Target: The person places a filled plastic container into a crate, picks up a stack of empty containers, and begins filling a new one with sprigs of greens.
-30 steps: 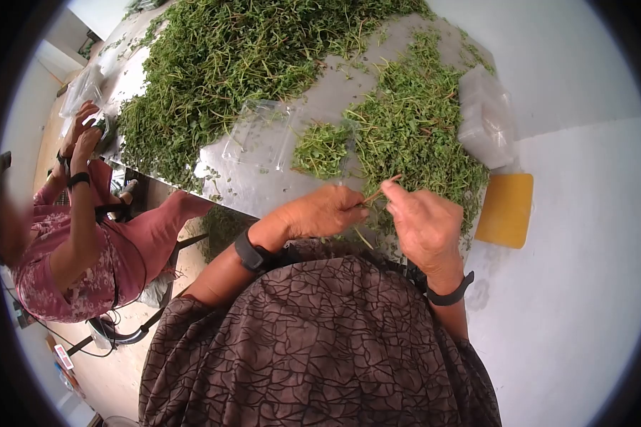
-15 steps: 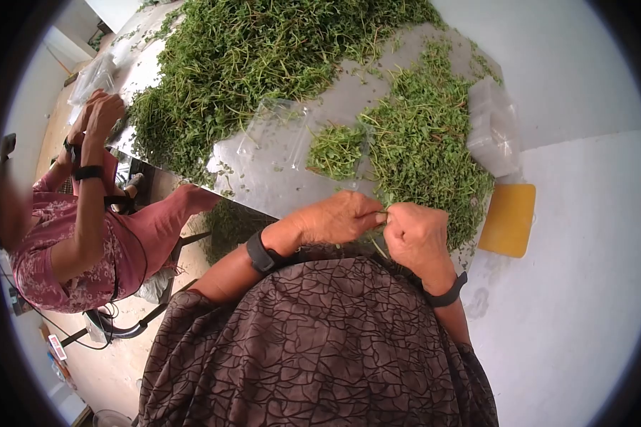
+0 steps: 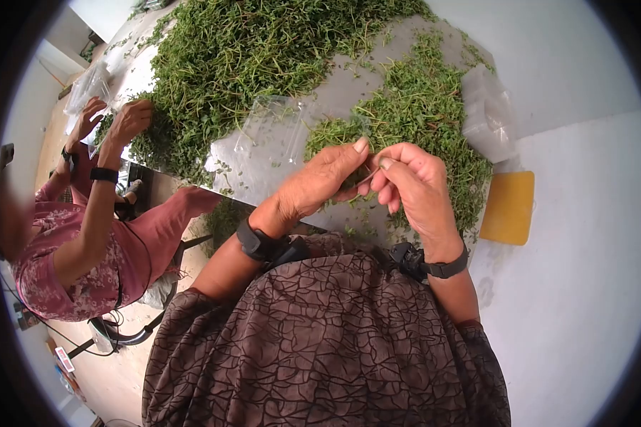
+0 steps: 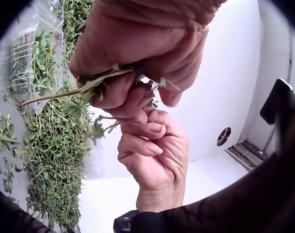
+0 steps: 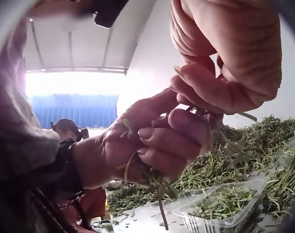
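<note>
My left hand (image 3: 320,179) grips a few leafy green stems (image 4: 96,83); one reddish stem end sticks out past its fingers in the left wrist view. Opposite it, my right hand (image 3: 421,186) pinches a thin stem between thumb and forefinger, its other fingers loosely bent. The fingertips of both hands meet around the greens. Leaves and a stem (image 5: 160,196) hang below the left hand in the right wrist view. Just beyond the hands, a clear plastic container (image 5: 193,221) holds cut greens (image 3: 332,132), partly covered by the left hand in the head view.
A big heap of greens (image 3: 242,64) covers the far table, and a smaller pile (image 3: 424,107) lies right. Stacked clear containers (image 3: 488,117) stand at the right edge by a yellow board (image 3: 508,208). Another person (image 3: 71,249) works at the left.
Both hands have risen and moved away from the table's front edge toward the container. The right hand has loosened from a closed fist into a fingertip pinch. The other person's hands have shifted.
</note>
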A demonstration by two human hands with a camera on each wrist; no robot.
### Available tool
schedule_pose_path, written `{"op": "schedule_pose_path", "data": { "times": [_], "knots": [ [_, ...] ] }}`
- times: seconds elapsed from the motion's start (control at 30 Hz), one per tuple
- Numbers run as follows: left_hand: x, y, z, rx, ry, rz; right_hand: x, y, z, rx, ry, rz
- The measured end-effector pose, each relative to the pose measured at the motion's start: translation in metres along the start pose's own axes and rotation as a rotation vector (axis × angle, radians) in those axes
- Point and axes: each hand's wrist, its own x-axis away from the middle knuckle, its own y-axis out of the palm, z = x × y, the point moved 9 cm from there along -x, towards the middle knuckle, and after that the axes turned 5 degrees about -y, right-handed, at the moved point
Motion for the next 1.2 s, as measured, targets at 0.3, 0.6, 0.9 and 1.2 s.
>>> {"op": "schedule_pose_path", "data": {
  "times": [0.3,0.6,0.9,1.2],
  "knots": [
    [0.0,-0.03,-0.003,0.047,0.07,0.018,-0.001,-0.016,-0.003,0.11,-0.054,0.13],
    [-0.007,-0.076,0.019,0.056,0.047,0.381,0.021,-0.053,0.02,0.115,-0.037,0.218],
    [-0.04,-0.107,-0.019,-0.222,-0.107,0.551,0.037,-0.06,0.033,0.172,0.016,0.236],
    [-0.026,-0.104,-0.006,-0.376,-0.075,0.569,0.041,-0.059,0.048,0.193,0.073,0.225]
  ]
}}
